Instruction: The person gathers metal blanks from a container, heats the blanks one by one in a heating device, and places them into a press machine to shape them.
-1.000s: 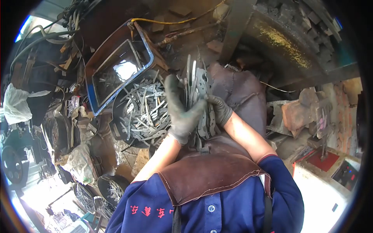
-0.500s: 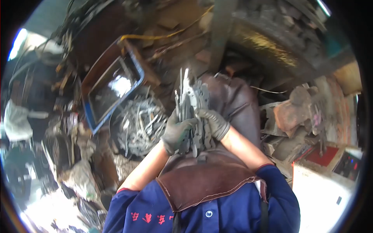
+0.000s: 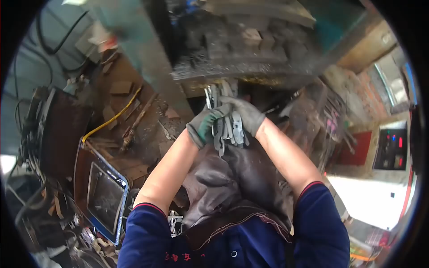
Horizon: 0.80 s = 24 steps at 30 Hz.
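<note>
Just beyond the dark-brown leather apron (image 3: 212, 172), a bundle of flat grey metal strips (image 3: 236, 126) is clasped between two hands: the green-and-grey-gloved left hand (image 3: 207, 122) curls its fingers across it; the grey-gloved right hand (image 3: 247, 114) presses opposite, finger spacing indistinct. Left of the apron: a blue-edged rectangular frame (image 3: 124, 182).

A workshop, as the control panel (image 3: 390, 150), leather apron (image 3: 210, 178) and bundled metal pieces (image 3: 238, 127) show

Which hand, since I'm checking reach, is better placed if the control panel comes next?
Probably the right hand: it is nearer the control panel than the left hand. Both hold the metal strips, though.
</note>
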Available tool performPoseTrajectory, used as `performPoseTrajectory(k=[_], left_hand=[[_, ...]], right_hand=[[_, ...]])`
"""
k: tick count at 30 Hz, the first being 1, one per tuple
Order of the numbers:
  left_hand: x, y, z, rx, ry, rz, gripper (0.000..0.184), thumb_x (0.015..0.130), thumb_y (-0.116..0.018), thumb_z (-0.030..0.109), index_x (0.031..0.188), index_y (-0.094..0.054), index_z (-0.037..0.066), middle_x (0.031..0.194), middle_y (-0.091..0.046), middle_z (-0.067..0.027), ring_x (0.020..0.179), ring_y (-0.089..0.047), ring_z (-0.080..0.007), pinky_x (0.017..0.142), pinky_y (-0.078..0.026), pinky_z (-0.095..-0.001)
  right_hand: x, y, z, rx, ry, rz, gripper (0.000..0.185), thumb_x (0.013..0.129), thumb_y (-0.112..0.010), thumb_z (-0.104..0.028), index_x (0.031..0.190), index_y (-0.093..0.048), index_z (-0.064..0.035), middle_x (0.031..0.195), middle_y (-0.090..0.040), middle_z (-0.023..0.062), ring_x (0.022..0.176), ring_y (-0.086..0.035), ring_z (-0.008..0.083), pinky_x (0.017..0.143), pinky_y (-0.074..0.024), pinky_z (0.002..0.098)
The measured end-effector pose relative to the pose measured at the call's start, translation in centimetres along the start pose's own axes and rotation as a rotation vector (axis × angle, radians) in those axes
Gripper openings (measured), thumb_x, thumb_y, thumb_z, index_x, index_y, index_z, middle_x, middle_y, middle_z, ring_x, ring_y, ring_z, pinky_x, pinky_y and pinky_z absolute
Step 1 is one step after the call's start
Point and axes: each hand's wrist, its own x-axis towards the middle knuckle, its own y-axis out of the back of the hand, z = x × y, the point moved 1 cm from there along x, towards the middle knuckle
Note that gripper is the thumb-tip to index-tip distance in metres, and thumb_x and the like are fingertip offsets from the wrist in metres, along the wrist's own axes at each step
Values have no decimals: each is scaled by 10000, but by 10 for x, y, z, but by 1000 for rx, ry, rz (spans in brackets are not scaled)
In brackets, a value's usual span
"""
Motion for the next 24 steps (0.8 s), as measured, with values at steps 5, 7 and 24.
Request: performPoseTrajectory(k=[5, 7, 24], left_hand=[[-11, -37, -37, 121, 38, 30, 289, 824, -614, -40, 1110, -625, -4, 980, -679, -108, 882, -675, -190, 739, -578, -336], [7, -49, -76, -68, 58, -117, 447, 756, -638, -118, 1189, -594, -17, 1024, -672, -135, 896, -678, -224, 728, -584, -320], [133, -156, -206, 899, -780, -458, 641, 679, -762, 97, 1268, -514, 44, 1150, -620, -73, 1091, -598, -206, 956, -471, -349]], right_hand=[[-54, 33, 25, -394, 477, 199, 557, 836, -684, -59, 1354, -487, -1, 1194, -617, 62, 1107, -583, 156, 966, -469, 296], [-106, 39, 18, -449, 669, 274, 624, 781, -756, -109, 1328, -486, 23, 1210, -605, 74, 1068, -573, 146, 933, -472, 302], [-229, 163, -17, -1159, 1338, 675, 440, 783, -698, -213, 1195, -648, -65, 1246, -636, 127, 1236, -545, 306, 1132, -306, 437]])
